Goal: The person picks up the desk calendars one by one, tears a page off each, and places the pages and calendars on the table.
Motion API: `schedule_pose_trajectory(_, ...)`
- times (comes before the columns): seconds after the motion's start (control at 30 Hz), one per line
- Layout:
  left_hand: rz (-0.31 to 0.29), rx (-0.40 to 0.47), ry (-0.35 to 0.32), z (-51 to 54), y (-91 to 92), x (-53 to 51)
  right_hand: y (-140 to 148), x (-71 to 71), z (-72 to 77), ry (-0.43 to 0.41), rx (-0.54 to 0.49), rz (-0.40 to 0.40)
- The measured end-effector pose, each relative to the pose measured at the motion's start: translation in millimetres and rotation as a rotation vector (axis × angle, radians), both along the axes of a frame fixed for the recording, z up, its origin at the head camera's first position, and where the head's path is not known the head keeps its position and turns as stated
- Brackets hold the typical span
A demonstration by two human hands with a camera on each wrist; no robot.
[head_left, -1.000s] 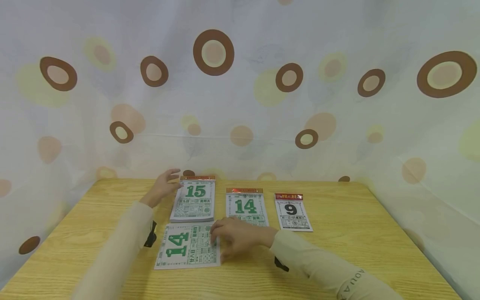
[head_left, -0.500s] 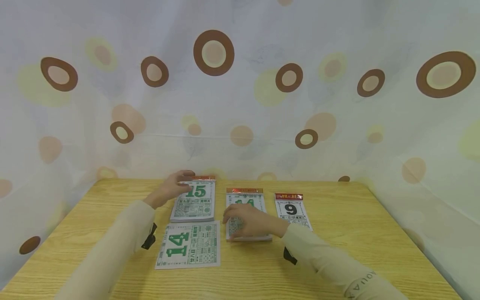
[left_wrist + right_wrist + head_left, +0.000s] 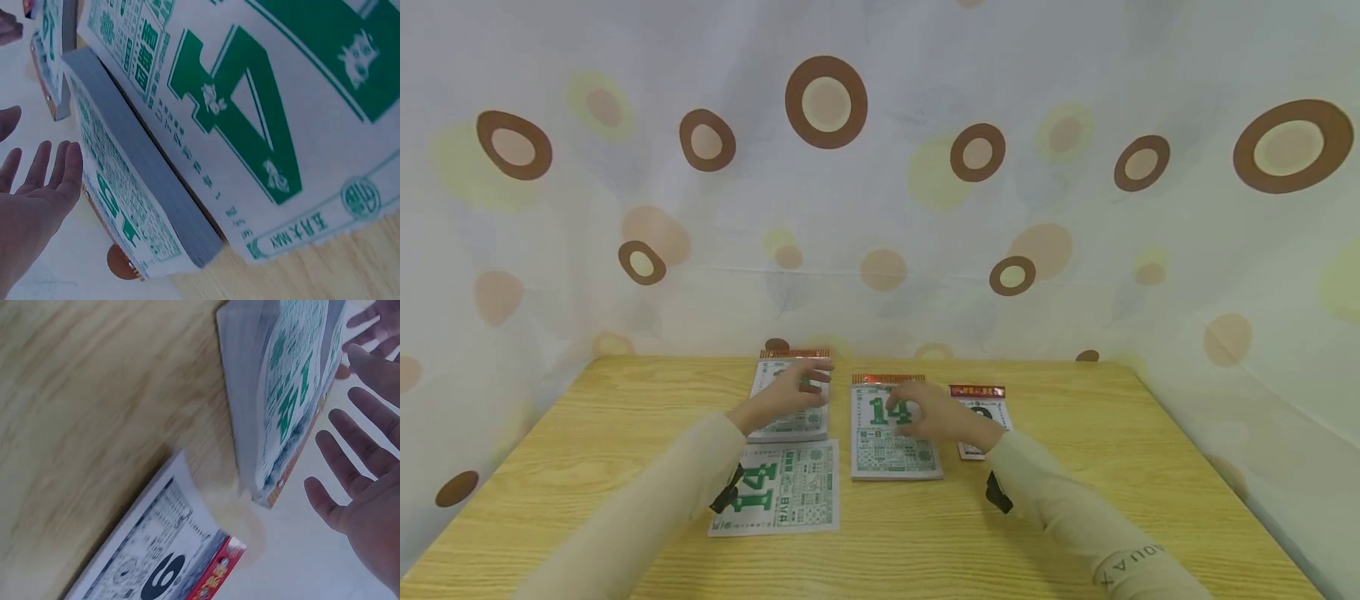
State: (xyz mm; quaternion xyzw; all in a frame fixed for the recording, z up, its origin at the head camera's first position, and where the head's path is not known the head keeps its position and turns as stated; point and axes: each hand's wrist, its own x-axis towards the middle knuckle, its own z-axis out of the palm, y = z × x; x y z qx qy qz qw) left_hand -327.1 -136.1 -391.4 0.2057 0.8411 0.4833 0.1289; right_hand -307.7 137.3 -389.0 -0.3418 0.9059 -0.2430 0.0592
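My left hand (image 3: 786, 396) is over the left tear-off calendar (image 3: 797, 427), its fingers loosely extended and holding nothing. My right hand (image 3: 946, 414) is above the middle tear-off calendar (image 3: 887, 454), which shows a green 14. In the right wrist view the right hand's fingers (image 3: 359, 444) are spread apart from that thick pad (image 3: 294, 394). A loose calendar sheet (image 3: 808, 492) with a green 14 lies sideways in front of the left calendar. The left wrist view shows that sheet (image 3: 269, 112) close up. Part of the left calendar's number is hidden behind my left hand.
A smaller calendar (image 3: 973, 447) with a red header and a black 9 lies at the right, partly covered by the right hand. All rest on a wooden table (image 3: 1075, 483). A patterned curtain (image 3: 880, 208) hangs along the table's back.
My right hand has left the loose sheet and moved right and back over the middle calendar. My left hand has shifted right across the left calendar.
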Motion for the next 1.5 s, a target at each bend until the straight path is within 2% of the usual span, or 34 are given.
schedule_pose_trajectory(0.1, 0.011, 0.019, 0.018, -2.1, 11.0, 3.2, 6, -5.6, -0.7, -0.047, -0.039, -0.07)
schedule_pose_trajectory(0.33, 0.114, 0.016, 0.105, -9.6, 34.4, 5.6, 20, -16.1, -5.7, -0.086, -0.097, -0.157)
schedule_pose_trajectory(0.53, 0.194, 0.038, 0.13, -14.5, 50.3, 6.1, 28, -27.3, -11.7, -0.025, -0.079, -0.226)
schedule_pose_trajectory(0.77, 0.267, -0.037, 0.134, -18.8, 65.5, 4.6, 29, -38.7, -18.7, 0.013, -0.078, -0.292)
schedule_pose_trajectory(0.9, 0.285, -0.057, 0.15, -23.6, 70.1, 2.2, 27, -41.3, -20.8, 0.008, -0.067, -0.309)
schedule_pose_trajectory(1.1, 0.277, -0.09, 0.164, -30.8, 73.8, -0.4, 25, -42.9, -21.0, 0.004, -0.066, -0.308)
schedule_pose_trajectory(1.3, 0.266, -0.111, 0.111, -29.9, 76.1, 0.8, 24, -44.8, -22.6, -0.038, -0.024, -0.331)
schedule_pose_trajectory(1.5, 0.273, -0.165, 0.105, -29.0, 78.2, 0.2, 22, -44.3, -21.7, -0.103, -0.02, -0.358)
